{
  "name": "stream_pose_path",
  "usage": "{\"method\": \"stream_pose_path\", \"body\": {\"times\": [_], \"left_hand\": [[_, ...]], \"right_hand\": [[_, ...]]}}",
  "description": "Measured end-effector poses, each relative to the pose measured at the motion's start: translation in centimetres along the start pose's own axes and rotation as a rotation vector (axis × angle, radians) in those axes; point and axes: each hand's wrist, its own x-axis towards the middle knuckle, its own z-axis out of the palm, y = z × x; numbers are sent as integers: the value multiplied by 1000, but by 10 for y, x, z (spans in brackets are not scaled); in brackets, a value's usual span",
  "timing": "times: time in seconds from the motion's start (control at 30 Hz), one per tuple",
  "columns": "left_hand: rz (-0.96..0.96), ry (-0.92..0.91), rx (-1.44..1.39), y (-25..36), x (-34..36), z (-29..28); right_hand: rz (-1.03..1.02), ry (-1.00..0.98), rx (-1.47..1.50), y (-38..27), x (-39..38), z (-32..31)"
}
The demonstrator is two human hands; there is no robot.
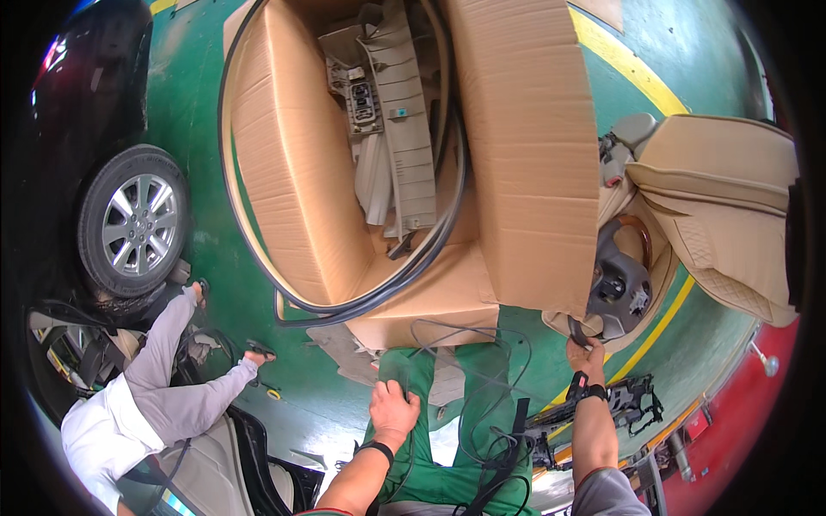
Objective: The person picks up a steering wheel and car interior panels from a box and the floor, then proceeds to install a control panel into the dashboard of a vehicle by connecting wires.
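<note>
My right hand (585, 356) is closed round the near rim of a steering wheel (621, 291), dark grey with a wood-look section, which lies against a beige car seat (718, 202). Over my green trousers, my left hand (395, 410) is closed with its fingers curled. What it holds, if anything, is hidden; a thin black cable (465, 434) loops over my legs close by. Ahead of me stands an open cardboard box (292, 146) with beige and grey interior trim panels (404, 120) inside. A long black-and-beige rubber strip (225, 129) is looped round one side of the box.
A dark car with a silver wheel (139, 225) stands at the left. Below it, a person in light clothing (129, 421) sits or leans by the car's open side. Black frame parts (632, 404) lie beyond my right forearm. Yellow lines (628, 60) cross the green floor.
</note>
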Motion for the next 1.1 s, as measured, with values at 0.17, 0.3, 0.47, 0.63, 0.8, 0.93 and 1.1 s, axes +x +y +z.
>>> {"method": "stream_pose_path", "body": {"times": [0.17, 0.3, 0.47, 0.63, 0.8, 0.93, 1.1], "left_hand": [[-25, 9, -51, -9, -8, 4], [-31, 31, -54, -8, -8, 11], [-39, 75, -99, -10, -9, 4], [-33, 82, -202, -21, -14, 15], [-41, 75, -222, -30, -16, 18], [-31, 102, -238, -42, -15, 18], [-2, 122, -302, -49, -4, 2]], "right_hand": [[-207, -264, -926, 79, -153, 77], [-206, -710, -1504, 176, -230, 141], [-678, -812, -1881, 296, -127, 243], [-802, -732, -1943, 374, -79, 321], [-944, -624, -2103, 414, -34, 345], [-945, -478, -2171, 431, -4, 359], [-996, -500, -2177, 425, 29, 374]]}}
